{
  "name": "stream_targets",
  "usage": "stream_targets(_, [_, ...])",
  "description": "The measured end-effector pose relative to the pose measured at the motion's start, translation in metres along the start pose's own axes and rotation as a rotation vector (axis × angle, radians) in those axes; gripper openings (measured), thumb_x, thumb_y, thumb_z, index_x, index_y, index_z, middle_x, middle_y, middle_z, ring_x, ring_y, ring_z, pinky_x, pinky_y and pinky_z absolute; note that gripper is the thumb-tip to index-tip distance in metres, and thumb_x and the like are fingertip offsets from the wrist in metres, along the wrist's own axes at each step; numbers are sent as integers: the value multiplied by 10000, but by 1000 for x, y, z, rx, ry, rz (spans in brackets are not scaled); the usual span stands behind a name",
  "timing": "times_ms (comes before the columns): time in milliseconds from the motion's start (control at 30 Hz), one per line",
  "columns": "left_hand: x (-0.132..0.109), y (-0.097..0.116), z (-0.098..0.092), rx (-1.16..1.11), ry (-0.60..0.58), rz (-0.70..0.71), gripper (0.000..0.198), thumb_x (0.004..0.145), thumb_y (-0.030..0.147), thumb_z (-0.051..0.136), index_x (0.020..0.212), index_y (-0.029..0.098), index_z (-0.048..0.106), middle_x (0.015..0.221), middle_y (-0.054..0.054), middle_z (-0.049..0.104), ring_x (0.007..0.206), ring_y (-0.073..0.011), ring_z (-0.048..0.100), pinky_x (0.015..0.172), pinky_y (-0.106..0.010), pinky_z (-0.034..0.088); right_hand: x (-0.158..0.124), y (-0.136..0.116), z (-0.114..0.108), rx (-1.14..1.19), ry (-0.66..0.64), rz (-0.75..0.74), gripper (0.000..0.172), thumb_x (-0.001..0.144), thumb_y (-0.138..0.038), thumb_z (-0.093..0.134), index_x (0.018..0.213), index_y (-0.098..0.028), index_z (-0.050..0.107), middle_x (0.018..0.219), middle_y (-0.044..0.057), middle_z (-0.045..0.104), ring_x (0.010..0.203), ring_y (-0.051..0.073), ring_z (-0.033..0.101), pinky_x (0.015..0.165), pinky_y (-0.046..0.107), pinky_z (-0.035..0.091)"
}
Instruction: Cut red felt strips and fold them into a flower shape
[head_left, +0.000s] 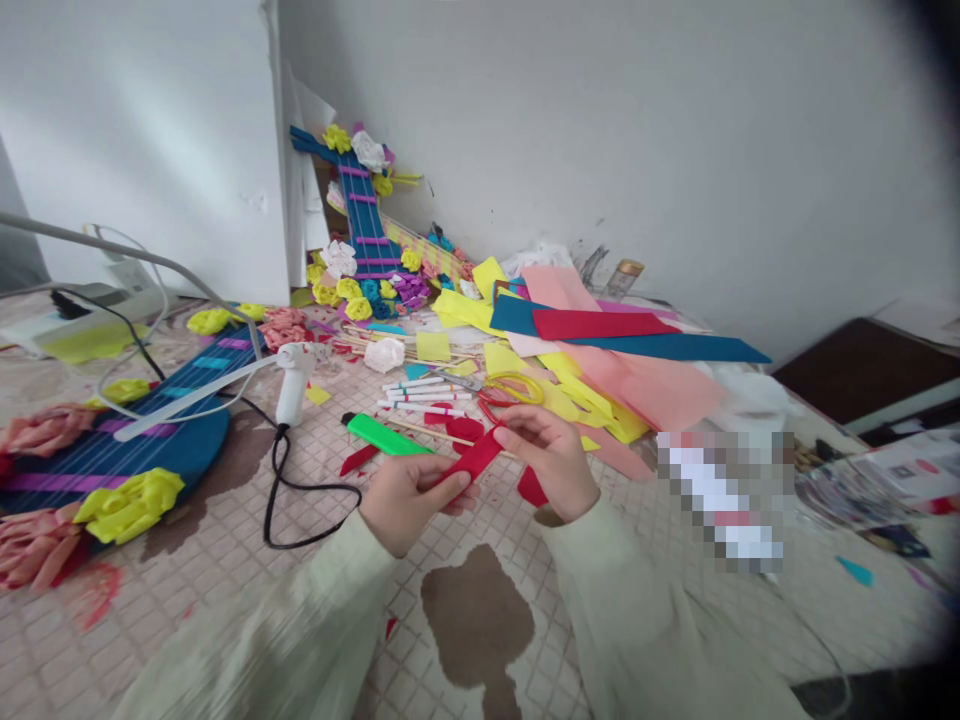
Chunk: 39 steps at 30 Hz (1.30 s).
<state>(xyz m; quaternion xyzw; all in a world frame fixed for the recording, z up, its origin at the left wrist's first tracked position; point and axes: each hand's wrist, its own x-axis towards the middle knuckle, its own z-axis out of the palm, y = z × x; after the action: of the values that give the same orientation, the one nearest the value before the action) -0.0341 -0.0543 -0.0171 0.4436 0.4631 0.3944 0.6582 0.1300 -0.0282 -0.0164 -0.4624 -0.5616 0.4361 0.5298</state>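
Note:
Between both hands a folded strip of red crepe paper (478, 455) is held over the table. My left hand (420, 492) pinches its lower left end, thumb on top. At the upper right end, the fingers of my right hand (551, 455) close on the same strip. Just beyond lie round red paper pieces (465, 430), white markers (424, 395) and scissors with yellow and red handles (514, 390). A green utility knife (386, 437) lies behind my left hand, partly covered by it. Another red piece (531, 487) lies beside my right wrist.
A white glue gun (292, 385) stands left with its black cord (315, 488) looping on the table (315, 620). Blue paper guitars with flowers (187, 420) sit left and at the back (364, 220). Crepe sheets (630, 335) pile behind right; a white lamp arm (187, 400) crosses the left.

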Motion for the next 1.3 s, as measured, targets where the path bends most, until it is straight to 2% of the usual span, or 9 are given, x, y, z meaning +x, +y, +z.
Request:
stream_targets(400, [1, -3, -2, 25, -43, -2, 227, 611, 314, 648, 681, 99, 626, 643, -45, 677, 571, -140, 628, 581, -240, 523, 0, -1, 0, 8, 29, 44, 205, 607, -283, 658, 774, -187, 590, 733, 4, 595, 668, 117, 538, 573, 216, 446])
stream_targets(733, [2, -3, -1, 20, -44, -67, 226, 616, 318, 640, 672, 101, 617, 614, -37, 676, 528, -130, 626, 548, -225, 524, 0, 1, 0, 20, 45, 35, 193, 615, -272, 656, 774, -184, 591, 735, 6, 596, 669, 111, 537, 593, 216, 444])
stream_targets(967, [2, -3, -3, 160, -35, -18, 218, 685, 314, 572, 627, 107, 611, 590, -37, 666, 503, -111, 613, 509, -191, 507, 1, 0, 0, 38, 42, 45, 192, 612, -275, 655, 767, -183, 589, 733, 10, 598, 675, 124, 544, 600, 236, 446])
stream_targets(1133, [1, -3, -3, 220, -10, 17, 234, 699, 328, 548, 633, 112, 609, 602, -47, 666, 507, -129, 618, 497, -207, 506, 1, 0, 1, 71, 53, 58, 213, 604, -273, 664, 784, -183, 596, 760, 11, 598, 697, 119, 537, 621, 232, 438])
stream_targets(1233, [1, -1, -3, 217, 28, 34, 220, 700, 317, 543, 645, 113, 603, 607, -44, 666, 500, -128, 619, 486, -199, 502, 0, 1, 3, 159, 12, 135, 259, 614, -292, 657, 842, -184, 597, 798, 20, 598, 688, 116, 533, 608, 237, 433])
stream_targets(1300, [0, 0, -3, 208, 42, 46, 215, 698, 317, 541, 655, 116, 602, 605, -38, 664, 497, -127, 619, 475, -193, 498, -2, 2, 6, 199, -65, 204, 232, 621, -310, 649, 797, -163, 609, 710, 17, 596, 609, 106, 521, 566, 239, 421])
